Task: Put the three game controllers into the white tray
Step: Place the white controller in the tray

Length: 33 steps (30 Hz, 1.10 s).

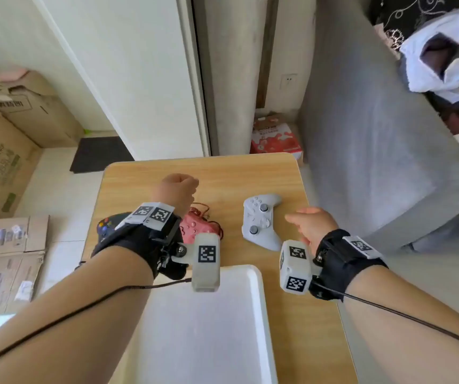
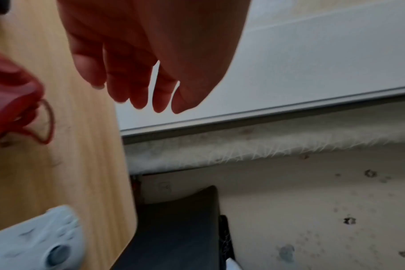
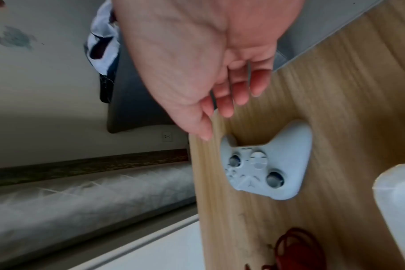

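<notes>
At the far left of the counter, the black controller is largely hidden under the left wrist, so an elbow or strap could nudge it off the near edge. Just beside it lies the red controller, its cord looped loose — a snag on that cord could drag it when lifted. The left hand is held above the counter with fingers hanging loosely curled, nothing gripped. The white tray sits near, still empty as far as can be seen. Further right, the white controller rests flat, well apart from the tray. The right hand hovers just beside it, relaxed and empty — a shallow pinch on one smooth horn may let it slip.
</notes>
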Motion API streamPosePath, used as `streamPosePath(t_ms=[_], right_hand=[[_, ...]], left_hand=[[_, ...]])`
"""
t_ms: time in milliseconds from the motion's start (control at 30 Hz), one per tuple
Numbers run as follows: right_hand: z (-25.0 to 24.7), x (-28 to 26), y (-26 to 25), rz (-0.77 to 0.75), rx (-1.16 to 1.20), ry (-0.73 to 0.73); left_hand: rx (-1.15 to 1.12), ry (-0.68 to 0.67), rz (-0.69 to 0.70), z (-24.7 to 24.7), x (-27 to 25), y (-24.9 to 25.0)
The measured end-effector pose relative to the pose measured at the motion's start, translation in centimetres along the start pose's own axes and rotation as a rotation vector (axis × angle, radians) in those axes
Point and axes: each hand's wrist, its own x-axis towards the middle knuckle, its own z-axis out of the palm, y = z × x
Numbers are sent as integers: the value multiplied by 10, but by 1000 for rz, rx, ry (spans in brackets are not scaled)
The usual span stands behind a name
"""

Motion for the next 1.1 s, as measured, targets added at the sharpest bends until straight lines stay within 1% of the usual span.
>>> streamPosePath(t_ms=[67, 200, 300, 367, 467, 667, 733, 833, 933, 1033, 1100], right_hand=[[11, 12, 11, -14, -91, -10], [36, 31, 36, -36, -292, -54], [51, 43, 49, -78, -444, -60], [59, 46, 56, -110, -550, -56], [69, 48, 64, -167, -654, -20], [79, 48, 78, -295, -599, 55], [78, 45, 83, -322, -572, 52], [72, 32, 93, -404, -539, 41], [62, 5, 98, -458, -491, 73], [51, -33, 105, -533, -443, 93], [48, -63, 110, -557, -445, 69]], left_hand=[[48, -15, 8, 15, 12, -15], [21, -99, -40, 47, 26, -47], [29, -149, -39, 65, 32, -67], [29, -153, -42, 72, 33, -76], [43, -148, 2, 78, 30, -79], [64, -144, 120, 83, 18, -91], [94, -153, 156, 83, 14, -96], [119, -155, 210, 79, 0, -104], [119, -148, 254, 71, -19, -112], [81, -211, 262, 61, -45, -121], [39, -260, 261, 52, -67, -126]])
